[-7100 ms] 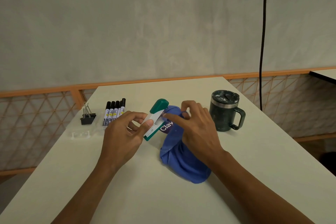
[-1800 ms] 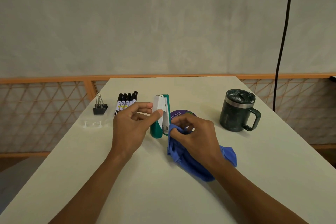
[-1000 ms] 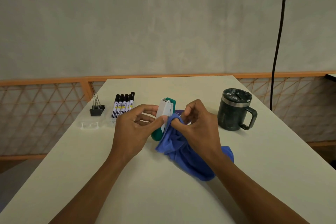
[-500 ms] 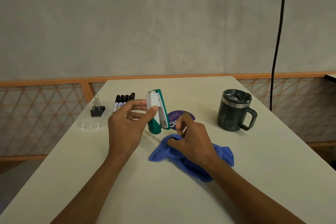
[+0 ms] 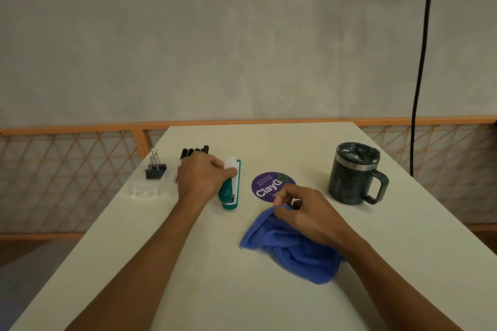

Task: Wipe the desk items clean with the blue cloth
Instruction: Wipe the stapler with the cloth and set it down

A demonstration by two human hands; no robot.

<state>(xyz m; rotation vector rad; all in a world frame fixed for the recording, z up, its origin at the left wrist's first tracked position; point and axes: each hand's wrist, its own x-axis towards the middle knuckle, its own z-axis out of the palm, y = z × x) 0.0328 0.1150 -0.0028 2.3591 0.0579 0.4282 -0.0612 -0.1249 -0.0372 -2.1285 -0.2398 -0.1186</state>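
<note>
Stapler (image 5: 230, 188) lay on the desk (image 5: 269, 303), its long axis running away from us, and our left hand (image 5: 203, 177) curled over its white top, thumb and fingers gripping it. Right of the stapler and nearer us, our right hand (image 5: 304, 213) pinched a fold of the blue cloth (image 5: 293, 252), bunched on the desk. We judged the next pick turned on reach: the mug (image 5: 355, 174), far right of the stapler, sat closer to the cloth hand, while the markers (image 5: 194, 151) and binder clip (image 5: 155, 169) sat left of the stapler. Just right of the stapler a purple sticker (image 5: 265, 185) read "ClayGo"; its smaller print we could not read surely
</note>
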